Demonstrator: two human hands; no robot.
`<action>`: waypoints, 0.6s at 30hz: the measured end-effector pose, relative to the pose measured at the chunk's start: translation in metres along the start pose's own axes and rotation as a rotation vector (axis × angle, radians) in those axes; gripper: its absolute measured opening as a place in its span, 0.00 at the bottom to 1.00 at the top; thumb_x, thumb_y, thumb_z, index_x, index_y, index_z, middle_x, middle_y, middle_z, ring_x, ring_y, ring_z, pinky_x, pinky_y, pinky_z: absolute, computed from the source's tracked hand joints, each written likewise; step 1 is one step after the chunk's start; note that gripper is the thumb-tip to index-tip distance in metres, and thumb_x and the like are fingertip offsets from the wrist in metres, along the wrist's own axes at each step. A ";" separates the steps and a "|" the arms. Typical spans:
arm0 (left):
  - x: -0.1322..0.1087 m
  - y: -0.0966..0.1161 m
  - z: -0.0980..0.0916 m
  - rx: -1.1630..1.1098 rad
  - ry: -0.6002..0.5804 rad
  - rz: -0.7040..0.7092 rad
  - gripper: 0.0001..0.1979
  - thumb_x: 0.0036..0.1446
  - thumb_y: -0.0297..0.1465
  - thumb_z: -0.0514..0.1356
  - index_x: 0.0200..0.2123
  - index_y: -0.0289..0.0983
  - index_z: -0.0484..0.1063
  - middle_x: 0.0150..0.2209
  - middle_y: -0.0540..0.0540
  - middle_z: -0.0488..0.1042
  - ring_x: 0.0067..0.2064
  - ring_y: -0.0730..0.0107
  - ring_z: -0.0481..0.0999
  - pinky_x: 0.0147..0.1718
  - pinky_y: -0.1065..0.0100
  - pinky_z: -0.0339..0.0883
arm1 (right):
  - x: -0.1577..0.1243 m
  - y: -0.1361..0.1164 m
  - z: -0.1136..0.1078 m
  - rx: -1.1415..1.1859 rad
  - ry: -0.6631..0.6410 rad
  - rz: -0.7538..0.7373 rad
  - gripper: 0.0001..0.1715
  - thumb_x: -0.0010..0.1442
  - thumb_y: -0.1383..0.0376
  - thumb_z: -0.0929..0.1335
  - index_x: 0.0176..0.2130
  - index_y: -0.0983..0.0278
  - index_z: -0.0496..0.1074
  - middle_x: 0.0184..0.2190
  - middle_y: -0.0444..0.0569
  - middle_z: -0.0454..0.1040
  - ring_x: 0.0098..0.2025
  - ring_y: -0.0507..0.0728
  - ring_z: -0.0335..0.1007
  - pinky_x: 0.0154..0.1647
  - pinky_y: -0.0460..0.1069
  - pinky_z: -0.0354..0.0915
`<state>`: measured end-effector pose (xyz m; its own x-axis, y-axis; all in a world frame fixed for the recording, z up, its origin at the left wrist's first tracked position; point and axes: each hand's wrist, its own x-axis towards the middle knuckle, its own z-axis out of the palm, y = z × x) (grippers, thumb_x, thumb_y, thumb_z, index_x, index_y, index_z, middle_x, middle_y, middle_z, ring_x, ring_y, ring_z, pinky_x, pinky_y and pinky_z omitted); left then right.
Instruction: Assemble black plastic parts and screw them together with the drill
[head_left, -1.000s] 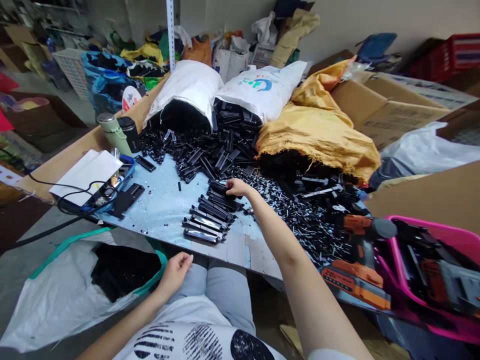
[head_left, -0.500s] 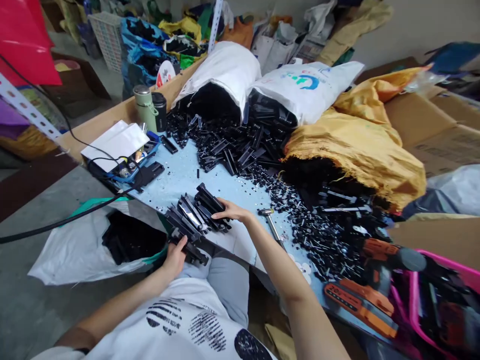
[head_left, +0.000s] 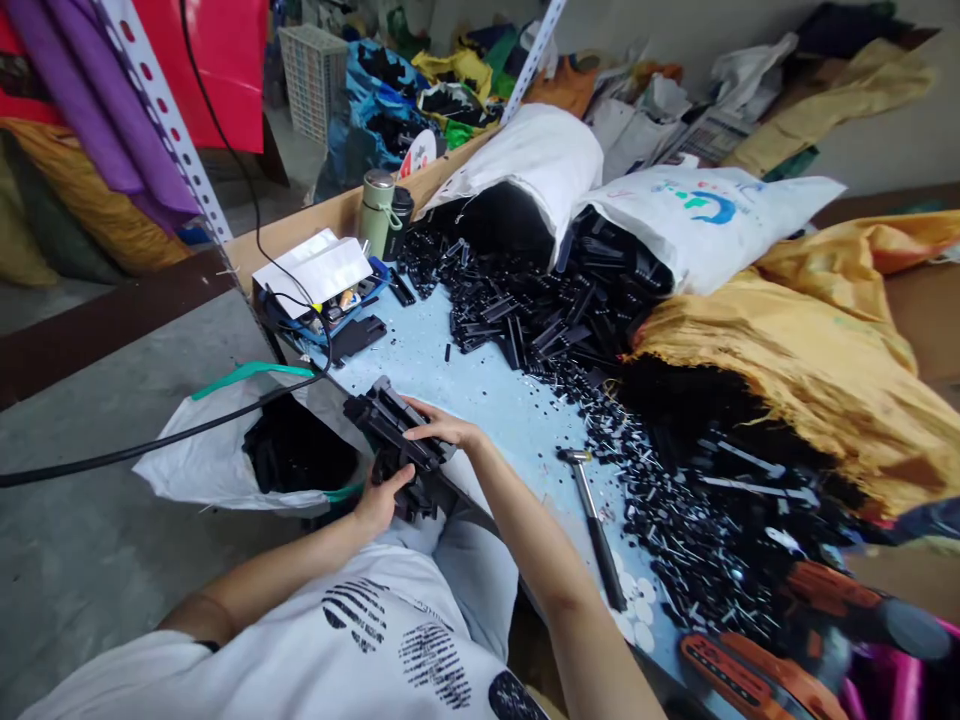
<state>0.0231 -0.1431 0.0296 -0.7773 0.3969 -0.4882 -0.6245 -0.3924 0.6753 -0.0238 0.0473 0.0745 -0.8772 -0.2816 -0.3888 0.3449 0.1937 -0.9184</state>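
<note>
Clasping black parts (head_left: 391, 426): two hands (head_left: 380, 502)

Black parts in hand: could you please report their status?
Left hand, right hand: both on bunched black parts. Parts at table edge. Cable crossing bag, apart from hands.

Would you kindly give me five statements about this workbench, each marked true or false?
1. The left hand and right hand are both on black parts. True.
2. The right hand is gripping the hammer's handle. False: the hammer lies on the table, untouched.
3. The green flask stands beside a black cup. True.
4. The drill's casing is all white. False: the drill is orange and dark.
5. The yellow sack has an open mouth. True.
</note>
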 end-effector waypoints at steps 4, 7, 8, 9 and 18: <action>-0.017 0.018 -0.036 -0.088 0.123 0.064 0.37 0.42 0.48 0.66 0.55 0.43 0.64 0.54 0.44 0.70 0.55 0.52 0.68 0.51 0.52 0.66 | 0.046 -0.028 0.049 -0.060 -0.108 -0.033 0.48 0.47 0.52 0.74 0.62 0.56 0.56 0.56 0.43 0.66 0.56 0.59 0.62 0.59 0.52 0.58; -0.009 0.055 -0.075 -0.150 0.205 0.063 0.33 0.49 0.50 0.60 0.56 0.42 0.64 0.53 0.43 0.70 0.55 0.51 0.68 0.49 0.51 0.67 | 0.097 -0.047 0.089 -0.125 -0.212 0.031 0.46 0.48 0.46 0.72 0.61 0.57 0.59 0.51 0.44 0.71 0.51 0.59 0.68 0.56 0.53 0.62; -0.001 0.069 -0.089 -0.146 0.241 0.045 0.31 0.52 0.51 0.58 0.56 0.41 0.64 0.53 0.42 0.71 0.55 0.50 0.69 0.48 0.51 0.67 | 0.112 -0.051 0.101 -0.175 -0.203 0.045 0.46 0.47 0.45 0.71 0.60 0.59 0.62 0.51 0.46 0.71 0.51 0.60 0.68 0.56 0.53 0.61; 0.009 0.081 -0.103 -0.125 0.298 0.006 0.31 0.53 0.51 0.56 0.55 0.39 0.65 0.52 0.40 0.71 0.54 0.50 0.69 0.48 0.51 0.68 | 0.125 -0.053 0.112 -0.237 -0.168 0.035 0.45 0.47 0.44 0.71 0.58 0.61 0.64 0.51 0.47 0.71 0.53 0.61 0.67 0.57 0.54 0.60; 0.092 0.103 -0.148 0.517 0.547 -0.104 0.29 0.59 0.47 0.46 0.58 0.36 0.56 0.53 0.31 0.66 0.53 0.45 0.69 0.44 0.45 0.65 | 0.062 -0.008 0.083 -0.448 0.168 -0.265 0.29 0.56 0.52 0.68 0.51 0.67 0.70 0.51 0.56 0.70 0.53 0.62 0.67 0.55 0.54 0.61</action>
<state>-0.1246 -0.2703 -0.0277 -0.7277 -0.1104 -0.6770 -0.6859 0.1169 0.7182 -0.0534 -0.0496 0.0521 -0.9686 -0.2284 -0.0977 -0.0389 0.5278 -0.8485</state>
